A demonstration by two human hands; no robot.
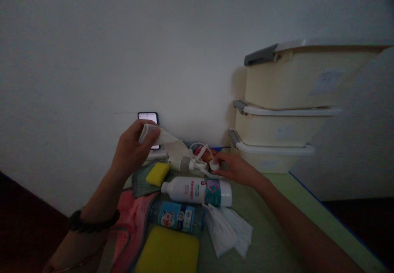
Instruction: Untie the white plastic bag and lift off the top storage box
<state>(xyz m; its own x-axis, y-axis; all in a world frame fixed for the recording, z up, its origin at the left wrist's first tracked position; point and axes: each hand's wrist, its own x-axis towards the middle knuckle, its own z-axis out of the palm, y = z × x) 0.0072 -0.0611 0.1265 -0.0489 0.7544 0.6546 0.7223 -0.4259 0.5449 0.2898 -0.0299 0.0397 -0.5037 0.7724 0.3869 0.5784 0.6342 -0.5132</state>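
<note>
My left hand [134, 143] pinches one end of a thin, limp whitish piece [174, 143] that looks like a glove and stretches right over the things on the table. Its far end droops by a clear bottle with a white pump head [197, 165], lying on its side. Between the fingertips of my right hand [235, 168] is a small white cap-like piece [214, 165], with a white loop of cord or tube next to it. Nearer me, a white bottle [192, 191] with a printed label lies on its side. A red packet [207, 154] is partly hidden behind my right hand.
A phone [147, 118] leans upright against the wall. Three lidded cream bins [273, 129] are stacked at right. In front lie a blue-labelled bottle [178, 217], a large yellow sponge [169, 250], a small yellow sponge [158, 173], a pink cloth [132, 211] and folded white material [227, 232].
</note>
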